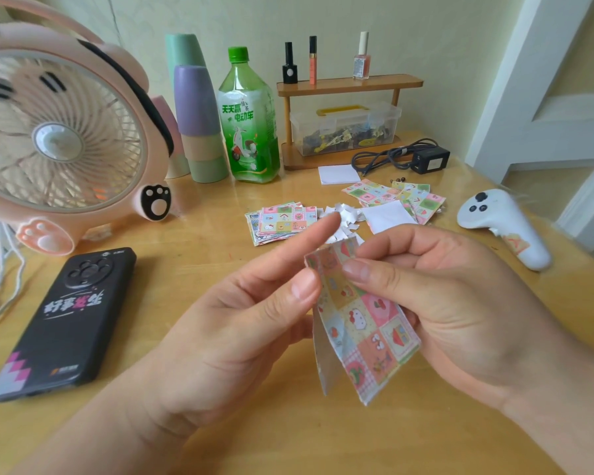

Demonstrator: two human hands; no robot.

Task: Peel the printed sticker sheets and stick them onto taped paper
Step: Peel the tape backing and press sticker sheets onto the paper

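Sticker sheet [367,323], thin checkered paper, pinched between left hand [247,323] and right hand [460,303] fingers [357,269].

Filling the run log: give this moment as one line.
phase: peeling | left hand: pinches sheet edge | right hand: pinches sheet | backing: partly off | pile: on table

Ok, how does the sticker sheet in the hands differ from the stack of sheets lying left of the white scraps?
The held sheet is up off the table, pinched by the left hand and right hand; the stack lies flat, untouched. The held sheet is single and bent, its white backing parting along one edge; the stack is several sheets, fanned, none visibly peeled. Both carry the same pastel patchwork print.
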